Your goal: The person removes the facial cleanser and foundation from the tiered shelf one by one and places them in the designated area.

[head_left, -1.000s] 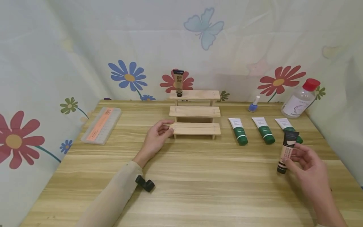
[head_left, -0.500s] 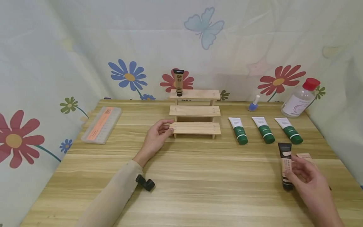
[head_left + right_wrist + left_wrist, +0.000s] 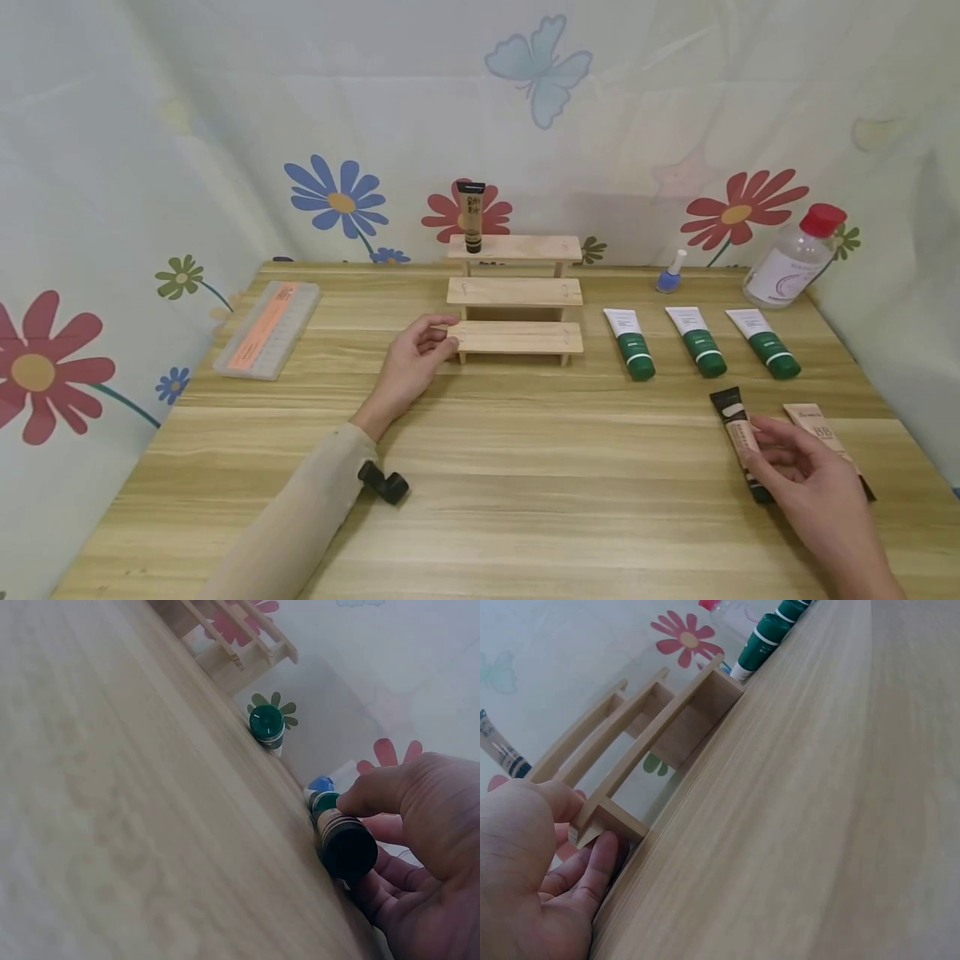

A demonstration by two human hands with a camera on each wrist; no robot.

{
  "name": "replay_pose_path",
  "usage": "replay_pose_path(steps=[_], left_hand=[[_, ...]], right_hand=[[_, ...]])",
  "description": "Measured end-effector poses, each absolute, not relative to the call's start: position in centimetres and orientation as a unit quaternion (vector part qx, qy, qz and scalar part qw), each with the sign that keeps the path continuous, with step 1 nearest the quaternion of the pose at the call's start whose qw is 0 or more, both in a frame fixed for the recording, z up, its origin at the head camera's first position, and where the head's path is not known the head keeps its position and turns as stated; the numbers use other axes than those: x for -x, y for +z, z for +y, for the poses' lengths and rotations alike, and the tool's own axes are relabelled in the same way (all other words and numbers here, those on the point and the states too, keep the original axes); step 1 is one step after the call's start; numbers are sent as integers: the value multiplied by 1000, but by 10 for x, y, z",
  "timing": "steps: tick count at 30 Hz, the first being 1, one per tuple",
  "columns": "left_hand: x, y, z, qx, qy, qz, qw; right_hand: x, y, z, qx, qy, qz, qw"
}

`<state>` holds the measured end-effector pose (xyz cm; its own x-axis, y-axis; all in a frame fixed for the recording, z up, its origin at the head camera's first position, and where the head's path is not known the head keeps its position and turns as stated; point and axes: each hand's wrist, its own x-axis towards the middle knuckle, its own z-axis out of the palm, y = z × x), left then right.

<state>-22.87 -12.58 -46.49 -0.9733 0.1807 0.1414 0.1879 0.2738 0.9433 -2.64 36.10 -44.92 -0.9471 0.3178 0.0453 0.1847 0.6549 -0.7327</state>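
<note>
My left hand (image 3: 405,362) grips the left end of the lowest step of a three-tier wooden shelf (image 3: 521,337), with the thumb and fingers about that end in the left wrist view. On the top tier a small beige tube (image 3: 472,218) with black ends stands upright. At the right, my right hand (image 3: 813,492) pinches a beige-and-black cream tube (image 3: 738,429) low at the table. Its black cap (image 3: 351,851) faces the right wrist camera. Partly hidden behind this hand, another beige tube (image 3: 817,425) marked BB lies on the table.
Green-and-white tubes (image 3: 697,342) lie in a row right of the shelf. Behind them stand a blue nail polish bottle (image 3: 670,277) and a clear bottle with a red cap (image 3: 787,262). A flat plastic case (image 3: 268,329) lies at the left. Patterned cloth hangs behind the table.
My right hand has brought the tube down toward me, and the tube now slants with its crimped end leftward. The BB tube has come into sight. My left hand stays on the shelf.
</note>
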Motion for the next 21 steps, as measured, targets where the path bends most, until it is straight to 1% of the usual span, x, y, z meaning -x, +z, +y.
replay_pose_path(steps=[5, 14, 18, 21], left_hand=[[229, -465, -126, 115, -591, -799, 3], [229, -466, -127, 115, -588, -800, 3], [229, -466, -127, 115, -588, -801, 3], [230, -465, -127, 115, -587, -801, 2]], right_hand=[[26, -450, 361, 145, 394, -903, 92], [23, -451, 359, 153, 441, -874, 132], [25, -445, 358, 176, 468, -856, 131], [30, -438, 357, 177, 480, -850, 126]])
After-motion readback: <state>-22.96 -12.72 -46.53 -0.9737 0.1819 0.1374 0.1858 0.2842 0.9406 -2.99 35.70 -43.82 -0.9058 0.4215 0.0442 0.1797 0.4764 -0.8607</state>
